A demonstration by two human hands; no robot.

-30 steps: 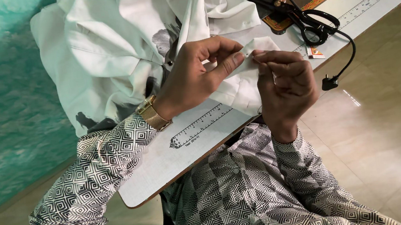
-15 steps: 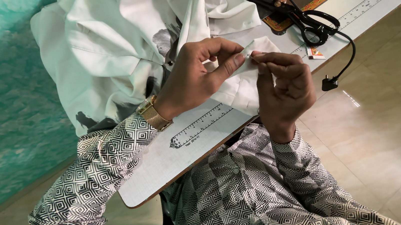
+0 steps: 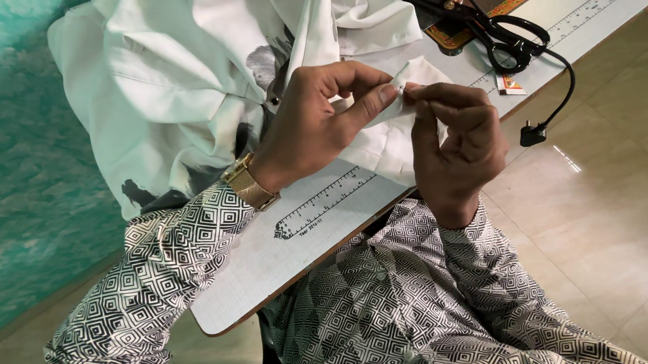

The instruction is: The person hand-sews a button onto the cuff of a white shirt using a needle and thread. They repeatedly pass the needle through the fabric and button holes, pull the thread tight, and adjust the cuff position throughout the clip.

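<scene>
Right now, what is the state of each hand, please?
Left hand: closed, pinching the edge of the white fabric between thumb and forefinger.
Right hand: closed, fingertips pinching the same fabric edge next to the left.

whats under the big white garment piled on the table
The crumpled white cloth garment lies on the white sewing table with printed ruler markings, bare only nearer the person. What the heap covers cannot be seen. Both hands pinch its edge.
</scene>
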